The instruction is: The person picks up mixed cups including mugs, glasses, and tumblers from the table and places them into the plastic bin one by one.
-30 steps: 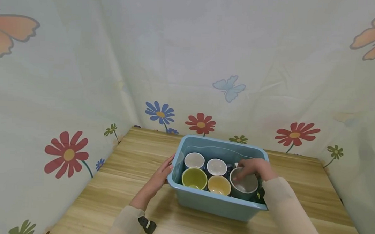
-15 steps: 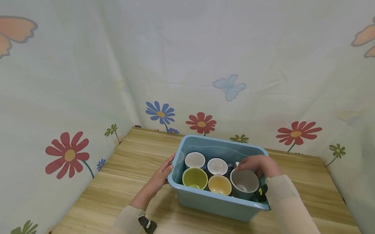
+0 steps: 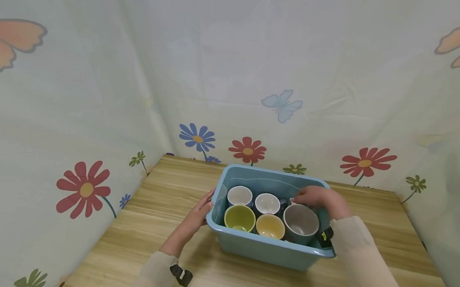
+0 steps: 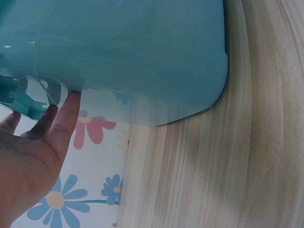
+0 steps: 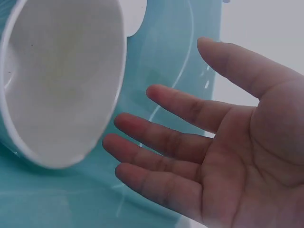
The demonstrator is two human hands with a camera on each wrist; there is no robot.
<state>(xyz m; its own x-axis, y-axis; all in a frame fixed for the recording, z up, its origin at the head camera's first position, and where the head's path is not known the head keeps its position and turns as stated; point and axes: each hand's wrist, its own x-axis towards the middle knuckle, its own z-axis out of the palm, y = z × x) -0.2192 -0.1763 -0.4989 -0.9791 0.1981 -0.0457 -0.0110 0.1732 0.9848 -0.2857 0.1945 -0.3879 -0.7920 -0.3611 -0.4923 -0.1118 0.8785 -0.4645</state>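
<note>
A light blue plastic tub (image 3: 264,247) stands on the wooden table with several cups upright inside. My left hand (image 3: 193,219) rests against the tub's left end, its fingertips on the outer wall under the rim in the left wrist view. My right hand (image 5: 223,142) is over the tub's right side, fingers spread and holding nothing. Closest to it is a large mug (image 3: 301,223) with a grey-white inside. To the left sit a yellow cup (image 3: 270,227), a lime green cup (image 3: 239,219) and two white-lined cups, one at the back left (image 3: 239,196) and one at back centre (image 3: 267,204).
The wooden table (image 3: 174,184) extends around the tub on all sides. A pale curtain (image 3: 217,74) printed with flowers and butterflies hangs behind it and along both sides. Black straps are around both wrists.
My right hand has come out of the large mug and moved back and right, off its rim. The left hand has stayed at the tub's left end.
</note>
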